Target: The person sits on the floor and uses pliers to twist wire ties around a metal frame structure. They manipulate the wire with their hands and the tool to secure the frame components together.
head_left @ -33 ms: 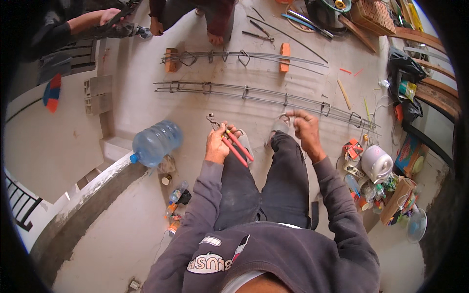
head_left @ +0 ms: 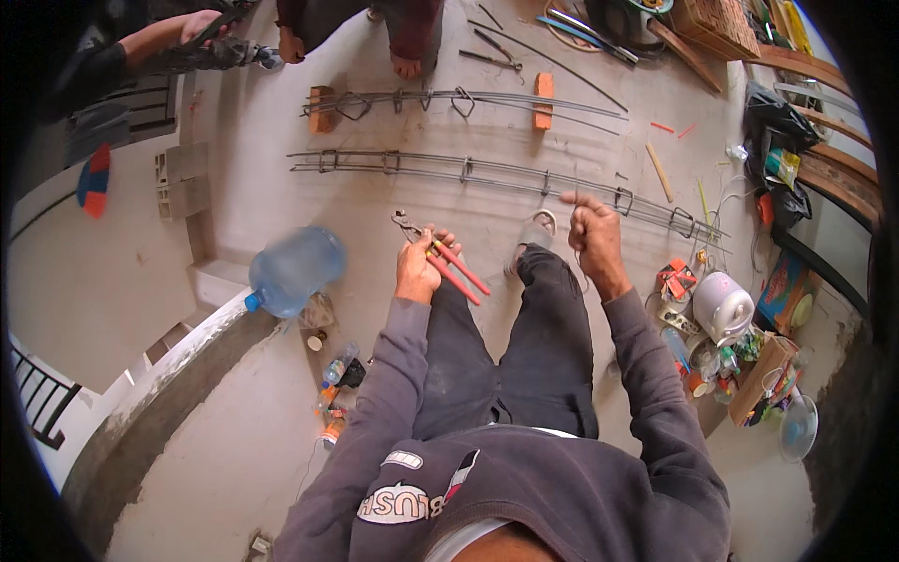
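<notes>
My left hand [head_left: 417,272] grips a pair of red-handled pincers [head_left: 454,280], their metal jaws pointing away from me. My right hand [head_left: 596,245] is raised over the right foot, its index finger stretched toward the nearer rebar cage [head_left: 466,170] and the other fingers curled in. Whatever those fingers may hold is hidden. That cage, long steel bars with square stirrups, lies across the floor ahead of both hands. Beyond it, a second set of bars [head_left: 431,97] with a few tilted stirrups rests on two orange bricks [head_left: 543,101].
A blue water jug [head_left: 298,272] lies on its side at left. On the right are a white rice cooker [head_left: 723,309], a power strip, bottles and a wooden box. Two other people are at the far left; one stands barefoot near the bars. Another long-handled tool [head_left: 496,64] lies beyond.
My right index finger has straightened out from a curl, and that hand has shifted slightly. The pincers have turned a little in my left hand.
</notes>
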The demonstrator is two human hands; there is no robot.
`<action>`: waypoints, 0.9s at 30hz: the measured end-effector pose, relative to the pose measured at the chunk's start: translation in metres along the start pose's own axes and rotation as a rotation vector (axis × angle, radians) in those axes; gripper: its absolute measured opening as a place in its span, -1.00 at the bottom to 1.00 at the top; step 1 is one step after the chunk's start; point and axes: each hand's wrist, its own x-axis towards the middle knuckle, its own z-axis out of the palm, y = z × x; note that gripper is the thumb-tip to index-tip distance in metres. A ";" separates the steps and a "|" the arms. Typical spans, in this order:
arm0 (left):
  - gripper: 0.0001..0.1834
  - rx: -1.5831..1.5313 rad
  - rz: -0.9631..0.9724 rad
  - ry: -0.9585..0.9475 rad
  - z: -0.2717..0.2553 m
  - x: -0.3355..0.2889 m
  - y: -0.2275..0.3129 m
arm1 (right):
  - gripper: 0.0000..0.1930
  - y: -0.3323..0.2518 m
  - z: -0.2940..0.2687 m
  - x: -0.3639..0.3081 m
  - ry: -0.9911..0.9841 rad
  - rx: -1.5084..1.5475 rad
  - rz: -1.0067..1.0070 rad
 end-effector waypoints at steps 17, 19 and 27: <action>-0.84 0.459 -0.099 0.297 -0.097 0.277 -0.154 | -0.70 0.176 -0.007 0.080 0.270 0.094 -0.091; -0.82 0.621 -0.179 0.300 -0.096 0.305 -0.167 | -0.71 0.162 -0.008 0.086 0.235 0.024 -0.118; -0.75 1.031 0.093 0.412 -0.116 0.392 -0.212 | -0.71 0.137 0.002 0.084 0.106 0.094 -0.178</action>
